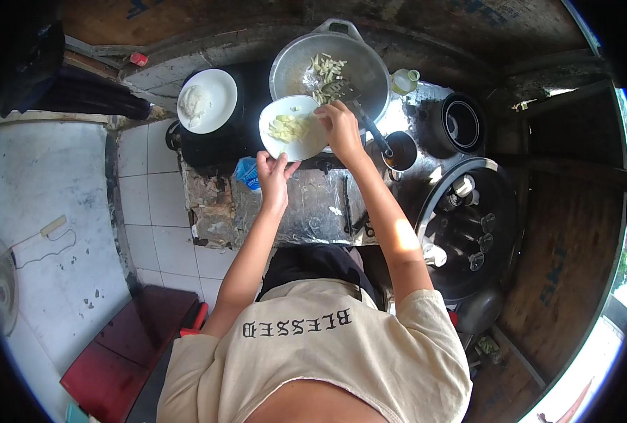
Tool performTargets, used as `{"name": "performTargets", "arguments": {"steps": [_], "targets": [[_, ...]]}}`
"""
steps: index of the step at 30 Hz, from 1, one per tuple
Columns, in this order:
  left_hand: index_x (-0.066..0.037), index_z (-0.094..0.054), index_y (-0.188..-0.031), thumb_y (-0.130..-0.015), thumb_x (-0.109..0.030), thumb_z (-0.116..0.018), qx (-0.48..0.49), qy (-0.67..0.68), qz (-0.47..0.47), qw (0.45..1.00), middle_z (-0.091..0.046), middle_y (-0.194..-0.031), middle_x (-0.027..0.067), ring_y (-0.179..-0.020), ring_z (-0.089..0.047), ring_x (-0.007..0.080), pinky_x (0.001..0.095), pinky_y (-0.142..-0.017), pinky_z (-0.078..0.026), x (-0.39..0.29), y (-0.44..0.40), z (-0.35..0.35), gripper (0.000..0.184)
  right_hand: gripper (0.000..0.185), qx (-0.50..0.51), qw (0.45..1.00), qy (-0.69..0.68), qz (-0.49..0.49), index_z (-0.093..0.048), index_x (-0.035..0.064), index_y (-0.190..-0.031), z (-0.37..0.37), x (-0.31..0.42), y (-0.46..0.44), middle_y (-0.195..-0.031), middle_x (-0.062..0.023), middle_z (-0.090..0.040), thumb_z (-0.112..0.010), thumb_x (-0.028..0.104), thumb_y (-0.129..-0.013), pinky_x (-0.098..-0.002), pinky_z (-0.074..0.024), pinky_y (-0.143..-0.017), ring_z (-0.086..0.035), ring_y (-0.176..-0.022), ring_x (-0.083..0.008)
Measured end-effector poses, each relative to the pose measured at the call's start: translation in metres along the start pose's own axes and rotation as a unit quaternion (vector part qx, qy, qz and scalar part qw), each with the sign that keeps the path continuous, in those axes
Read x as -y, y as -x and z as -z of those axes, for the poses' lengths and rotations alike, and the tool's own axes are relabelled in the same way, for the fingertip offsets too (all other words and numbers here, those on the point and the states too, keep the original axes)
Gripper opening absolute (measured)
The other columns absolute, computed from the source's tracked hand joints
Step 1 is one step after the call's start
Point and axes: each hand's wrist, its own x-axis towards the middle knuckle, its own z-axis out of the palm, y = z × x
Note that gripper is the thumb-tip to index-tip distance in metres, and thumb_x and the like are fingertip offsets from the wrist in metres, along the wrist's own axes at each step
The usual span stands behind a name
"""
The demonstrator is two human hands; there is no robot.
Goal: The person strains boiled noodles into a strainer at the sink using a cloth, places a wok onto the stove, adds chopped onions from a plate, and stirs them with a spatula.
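A white bowl (268, 146) with pale chopped vegetable pieces (289, 128) in it is tilted at the near-left edge of a large metal wok (380, 77). My left hand (275, 176) grips the bowl's near rim, thumb on top. Closed at the bowl's right rim, my right hand (342, 130) has its fingertips partly hidden. More cut strips (327, 68) lie inside the wok. Among them rests the head of a slotted turner (336, 88), whose dark handle (375, 132) leans out over the wok's right edge.
A white plate (222, 106) with a white mound stands to the left. On the right are a small pot (401, 150), a bottle (404, 81), a dark pot (463, 121) and a large black basin (437, 204) holding several glasses. Blue plastic packaging (247, 173) lies near my left hand.
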Motion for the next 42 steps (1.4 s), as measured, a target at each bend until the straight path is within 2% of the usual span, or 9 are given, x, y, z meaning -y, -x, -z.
{"name": "performTargets", "arguments": {"steps": [5, 12, 18, 21, 24, 27, 36, 42], "targets": [[-0.003, -0.034, -0.094, -0.087, -0.001, -0.049, -0.011, -0.008, -0.005, 1.000, -0.053, -0.096, 0.0115, -0.089, -0.056, 0.0183, 0.0386, -0.080, -0.054, -0.002, -0.004, 0.000, 0.016, 0.015, 0.014, 0.999, -0.050, 0.008, -0.067, -0.0002, -0.076, 0.000, -0.015, -0.015, -0.076, -0.0155, -0.059, -0.058, -0.009, -0.068, -0.0338, -0.0466, -0.059, -0.060, -0.067, -0.0277], [-0.004, -0.036, -0.094, -0.087, -0.001, -0.050, -0.015, 0.002, -0.009, 1.000, -0.053, -0.095, 0.0108, -0.088, -0.057, 0.0181, 0.0374, -0.077, -0.055, -0.002, -0.001, 0.008, 0.016, 0.019, -0.049, 0.997, -0.044, -0.047, -0.068, 0.0027, -0.080, 0.015, -0.017, -0.058, -0.067, -0.0152, -0.063, -0.055, -0.005, -0.070, -0.0299, -0.0473, -0.057, -0.062, -0.059, -0.0213], [-0.004, -0.037, -0.096, -0.087, -0.002, -0.051, -0.030, -0.003, 0.004, 1.000, -0.053, -0.096, 0.0105, -0.088, -0.057, 0.0178, 0.0358, -0.075, -0.055, -0.003, 0.010, 0.021, 0.016, 0.015, -0.029, 0.999, -0.009, -0.034, -0.067, 0.0000, -0.079, 0.018, -0.020, -0.082, -0.072, -0.0196, -0.062, -0.057, -0.005, -0.069, -0.0334, -0.0482, -0.062, -0.063, -0.066, -0.0292], [-0.004, -0.038, -0.096, -0.087, -0.003, -0.051, -0.030, -0.003, 0.007, 1.000, -0.053, -0.096, 0.0105, -0.088, -0.057, 0.0175, 0.0352, -0.075, -0.055, -0.003, 0.015, 0.025, 0.016, 0.011, -0.045, 0.999, 0.010, 0.014, -0.064, -0.0020, -0.079, 0.013, -0.026, -0.086, -0.073, -0.0199, -0.062, -0.056, -0.005, -0.071, -0.0371, -0.0478, -0.065, -0.061, -0.071, -0.0341], [-0.004, -0.038, -0.096, -0.087, -0.003, -0.051, -0.031, -0.004, 0.010, 0.999, -0.053, -0.096, 0.0102, -0.088, -0.057, 0.0172, 0.0349, -0.075, -0.055, -0.005, 0.020, 0.028, 0.016, 0.012, -0.024, 0.999, 0.025, -0.004, -0.061, -0.0026, -0.081, 0.009, -0.032, -0.088, -0.077, -0.0205, -0.061, -0.054, -0.005, -0.071, -0.0400, -0.0466, -0.067, -0.060, -0.075, -0.0359], [-0.004, -0.038, -0.096, -0.087, -0.003, -0.050, -0.035, -0.006, 0.012, 0.999, -0.053, -0.096, 0.0100, -0.089, -0.056, 0.0169, 0.0347, -0.076, -0.055, -0.005, 0.023, 0.030, 0.015, 0.012, -0.033, 0.998, 0.039, 0.029, -0.060, -0.0021, -0.083, 0.006, -0.034, -0.088, -0.080, -0.0204, -0.061, -0.054, -0.004, -0.072, -0.0415, -0.0458, -0.069, -0.059, -0.077, -0.0365], [-0.004, -0.038, -0.097, -0.087, -0.003, -0.049, -0.030, -0.003, 0.015, 0.999, -0.053, -0.097, 0.0102, -0.090, -0.056, 0.0170, 0.0348, -0.076, -0.055, -0.007, 0.027, 0.031, 0.015, 0.009, -0.008, 0.991, 0.133, 0.019, -0.059, -0.0007, -0.081, 0.009, -0.009, -0.085, -0.085, -0.0189, -0.060, -0.052, 0.003, -0.076, -0.0421, -0.0459, -0.068, -0.058, -0.080, -0.0364], [-0.005, -0.037, -0.097, -0.088, -0.004, -0.049, -0.022, -0.003, 0.016, 1.000, -0.053, -0.098, 0.0102, -0.091, -0.056, 0.0171, 0.0347, -0.077, -0.055, -0.008, 0.030, 0.034, 0.015, 0.011, -0.063, 0.981, 0.128, 0.130, -0.060, -0.0013, -0.084, 0.001, -0.020, -0.085, -0.086, -0.0189, -0.059, -0.053, 0.001, -0.077, -0.0418, -0.0455, -0.072, -0.057, -0.082, -0.0356]]}}
